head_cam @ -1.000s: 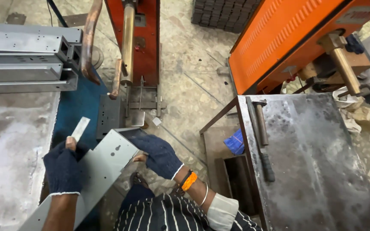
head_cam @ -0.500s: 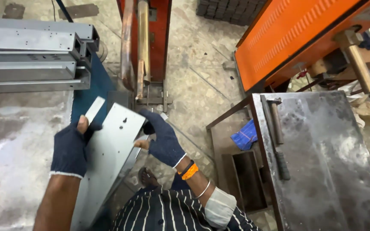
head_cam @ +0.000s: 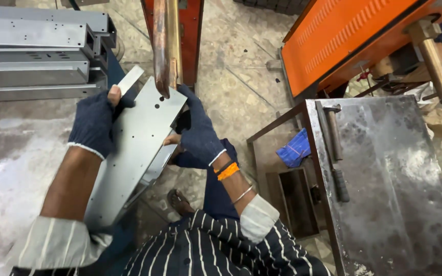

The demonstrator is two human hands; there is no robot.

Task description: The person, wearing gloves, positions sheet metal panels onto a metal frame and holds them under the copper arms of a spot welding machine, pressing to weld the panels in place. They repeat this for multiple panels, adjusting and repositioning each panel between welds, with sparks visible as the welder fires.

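Nearest me, my striped sleeves frame the view. My left hand point(head_cam: 95, 122), in a dark glove, has its fingers closed around the left edge of the panel point(head_cam: 136, 140), thumb on top near its upper left corner. My right hand point(head_cam: 198, 135), gloved too, clamps the panel's right edge, fingers pressed flat against the top face and thumb underneath. I hold the panel, a long grey sheet with small holes, tilted in the air between both hands, its far end up by the electrode point(head_cam: 166, 48), whose copper tip sits just over the panel's top edge; I cannot tell whether it touches.

To my left lies the bench point(head_cam: 6, 168), its top worn and pale. Along its far edge the channels point(head_cam: 37, 53) are stacked lengthwise. To my right stands the table point(head_cam: 400, 194), with a hammer point(head_cam: 336, 153) lying along its left edge. Below it, near the floor, is a blue rag point(head_cam: 293, 149). Farther off sits an orange machine point(head_cam: 349, 36).
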